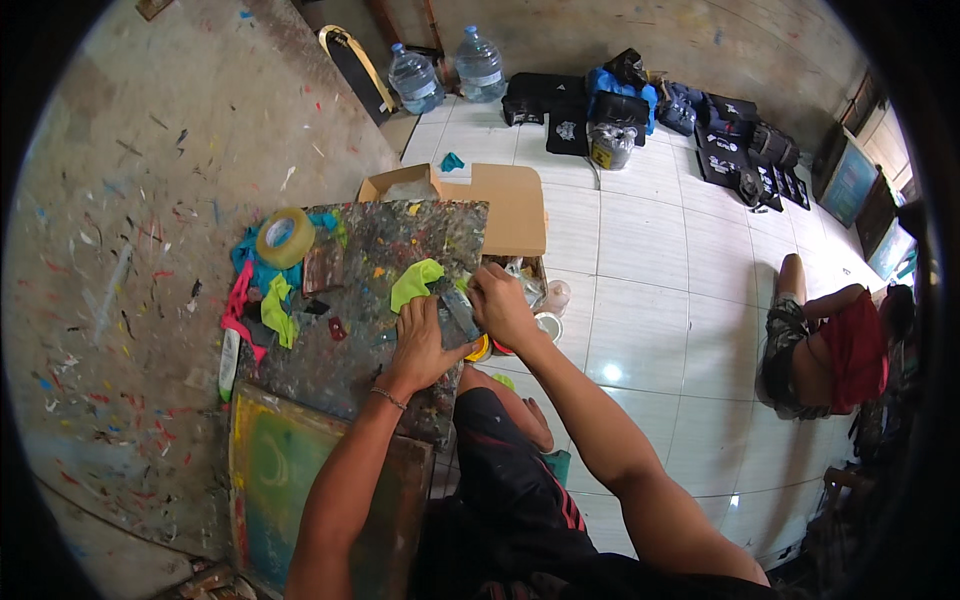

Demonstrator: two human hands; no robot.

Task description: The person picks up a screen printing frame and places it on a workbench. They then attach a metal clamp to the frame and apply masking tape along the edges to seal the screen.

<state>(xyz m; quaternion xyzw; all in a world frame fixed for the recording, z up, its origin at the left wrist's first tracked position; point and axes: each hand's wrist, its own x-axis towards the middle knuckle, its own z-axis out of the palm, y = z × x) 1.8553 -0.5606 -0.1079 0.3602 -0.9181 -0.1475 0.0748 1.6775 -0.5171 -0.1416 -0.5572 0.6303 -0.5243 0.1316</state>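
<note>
My right hand (495,300) has its fingers closed on a grey flat tool (459,312) at the right edge of the paint-spattered board (380,240). My left hand (420,342) rests on the board with fingers slightly bent and thumb stretched toward the tool's lower end; whether it grips anything I cannot make out clearly. Just above it lies a crumpled lime-green cloth (414,280). A yellow lid (477,350) shows partly behind my left thumb. On the board's left are a tape roll (270,238), pink scraps (236,310) and another green cloth (278,315).
Cardboard (510,205), a bottle (558,296) and a white container (548,328) sit beside the board. A framed screen (260,450) leans below it. Water jugs (480,70) and bags (625,100) line the far wall. Another person (840,355) sits at the right.
</note>
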